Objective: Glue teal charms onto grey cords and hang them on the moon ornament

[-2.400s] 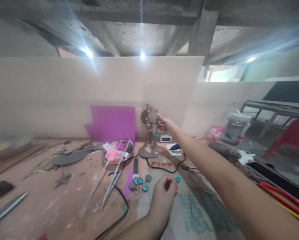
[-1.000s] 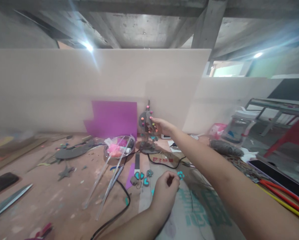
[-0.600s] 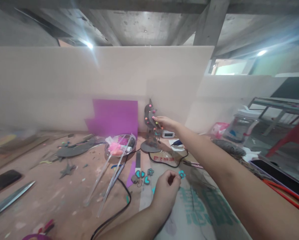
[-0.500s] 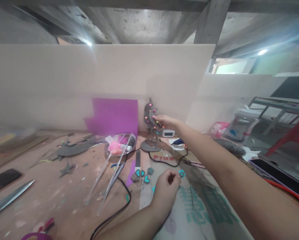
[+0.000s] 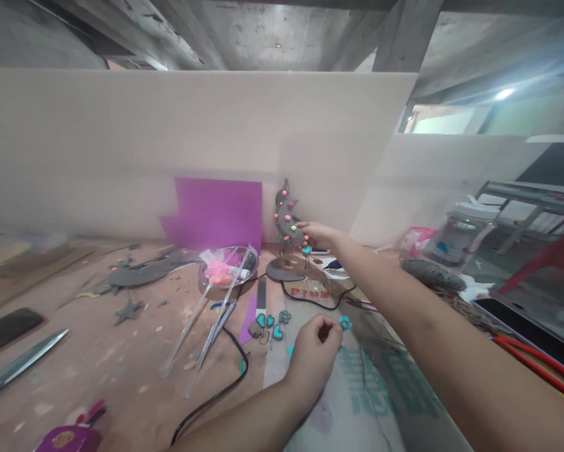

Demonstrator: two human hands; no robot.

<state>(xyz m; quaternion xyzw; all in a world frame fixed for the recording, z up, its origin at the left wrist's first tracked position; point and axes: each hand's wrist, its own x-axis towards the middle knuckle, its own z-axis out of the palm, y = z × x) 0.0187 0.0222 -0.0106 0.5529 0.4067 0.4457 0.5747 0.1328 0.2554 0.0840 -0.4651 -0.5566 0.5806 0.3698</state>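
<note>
Crescent [image 5: 287, 220] held by right hand [image 5: 318, 235], left hand [image 5: 314, 351] curled.

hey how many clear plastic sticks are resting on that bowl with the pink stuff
2: the left stick and the right stick, both slanting from the bowl toward you.

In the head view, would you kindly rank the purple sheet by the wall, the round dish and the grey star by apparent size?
1. Purple sheet
2. Round dish
3. Grey star
</note>
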